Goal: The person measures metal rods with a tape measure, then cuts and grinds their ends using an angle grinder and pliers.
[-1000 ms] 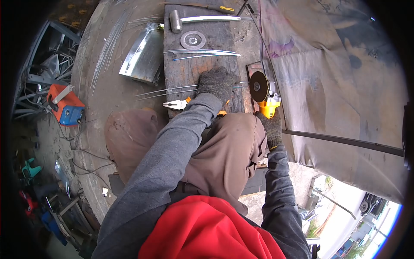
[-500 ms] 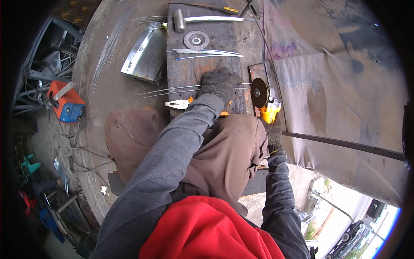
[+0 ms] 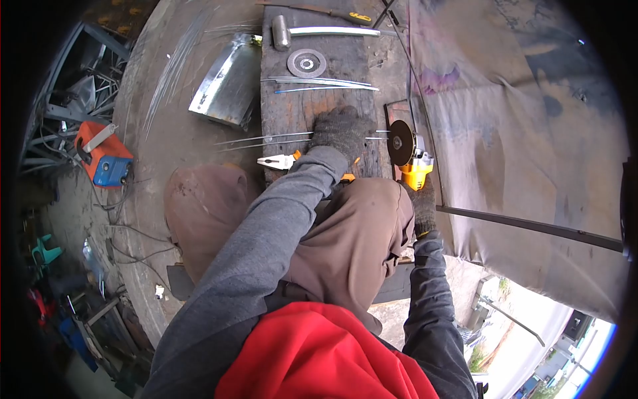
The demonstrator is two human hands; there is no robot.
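Note:
My left hand [image 3: 340, 135], in a dark knitted glove, presses two thin metal rods [image 3: 282, 138] onto the wooden board [image 3: 279, 113]. The rods stick out on both sides of it. In my right hand [image 3: 424, 205], also gloved, is a yellow angle grinder [image 3: 417, 174]. Its dark disc [image 3: 400, 142] stands upright beside the rods' right ends; whether they touch is unclear. White-jawed pliers [image 3: 276, 161] lie by my left wrist.
Farther up the board lie more rods [image 3: 325, 84], a spare disc [image 3: 306, 63], a hammer [image 3: 282, 33] and a yellow-handled tool [image 3: 351, 15]. A metal box [image 3: 226, 83] and an orange-blue machine [image 3: 106, 163] stand left. A grey sheet [image 3: 505, 133] hangs right.
The view has shifted slightly, so the board and the things on it appear a little farther right. Both hands keep their hold.

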